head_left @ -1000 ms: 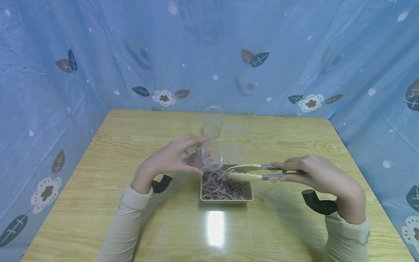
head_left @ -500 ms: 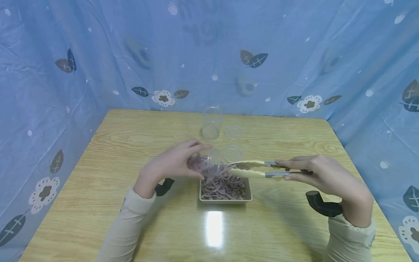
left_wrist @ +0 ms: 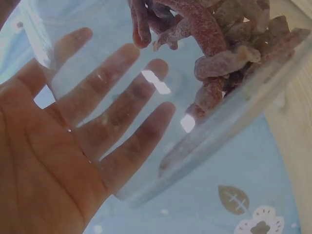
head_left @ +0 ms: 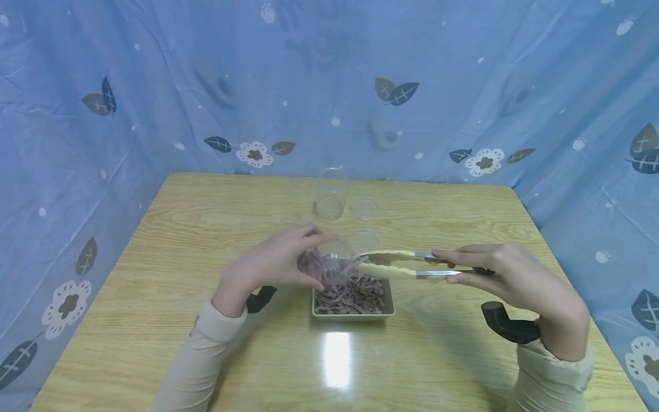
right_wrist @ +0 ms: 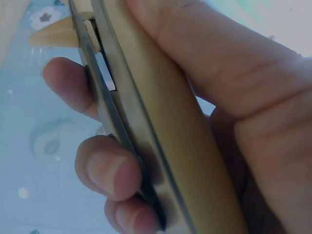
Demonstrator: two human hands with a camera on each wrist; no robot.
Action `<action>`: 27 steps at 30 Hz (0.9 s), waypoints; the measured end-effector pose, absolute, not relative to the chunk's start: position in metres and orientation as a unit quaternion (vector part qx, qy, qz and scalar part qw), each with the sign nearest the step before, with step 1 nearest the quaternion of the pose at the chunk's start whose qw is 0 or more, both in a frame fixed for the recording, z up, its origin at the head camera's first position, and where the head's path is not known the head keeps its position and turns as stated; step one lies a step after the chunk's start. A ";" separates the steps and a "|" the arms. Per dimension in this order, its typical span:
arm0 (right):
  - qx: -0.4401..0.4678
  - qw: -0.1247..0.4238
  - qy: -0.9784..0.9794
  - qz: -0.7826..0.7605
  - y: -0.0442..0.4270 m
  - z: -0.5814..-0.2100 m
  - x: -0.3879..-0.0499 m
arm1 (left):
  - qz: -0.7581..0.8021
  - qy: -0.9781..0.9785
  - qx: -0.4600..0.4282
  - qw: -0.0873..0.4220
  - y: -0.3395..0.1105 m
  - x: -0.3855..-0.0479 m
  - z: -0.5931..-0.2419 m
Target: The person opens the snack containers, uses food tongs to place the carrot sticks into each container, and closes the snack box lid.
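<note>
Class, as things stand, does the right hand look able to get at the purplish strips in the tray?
Probably yes: the right hand holds tongs extending over the tray; the tilted jar overhangs only some purplish strips.

Two rows of faint, blurred characters [head_left: 319, 48] are shown high on the blue curtain [head_left: 329, 94], the upper row being cut off by the frame edge. In the lower row, a shape resembling a 9 can be made out, but no word can be read with certainty.
</note>
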State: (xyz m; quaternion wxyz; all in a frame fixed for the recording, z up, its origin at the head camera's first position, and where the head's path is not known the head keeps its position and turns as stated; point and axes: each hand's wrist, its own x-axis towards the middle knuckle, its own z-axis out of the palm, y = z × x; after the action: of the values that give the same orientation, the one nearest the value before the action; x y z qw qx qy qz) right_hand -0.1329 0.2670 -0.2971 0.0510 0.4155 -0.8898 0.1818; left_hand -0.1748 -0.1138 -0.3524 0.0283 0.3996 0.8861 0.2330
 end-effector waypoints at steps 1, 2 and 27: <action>0.417 0.056 -0.889 0.181 0.266 -0.297 -0.133 | 0.232 0.886 0.400 0.031 -0.113 -0.174 -0.353; 0.419 0.060 -0.889 0.177 0.265 -0.298 -0.132 | 0.230 0.886 0.400 0.033 -0.112 -0.174 -0.353; 0.428 0.045 -0.886 0.171 0.222 -0.319 -0.141 | 0.243 0.873 0.421 0.044 -0.099 -0.170 -0.356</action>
State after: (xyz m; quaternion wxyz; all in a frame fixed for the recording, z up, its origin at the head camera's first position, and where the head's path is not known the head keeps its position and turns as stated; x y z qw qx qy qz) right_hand -0.1405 0.2217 -0.3186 0.0447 0.4281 -0.8863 0.1707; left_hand -0.1696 -0.0991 -0.3565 0.0440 0.4207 0.8729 0.2431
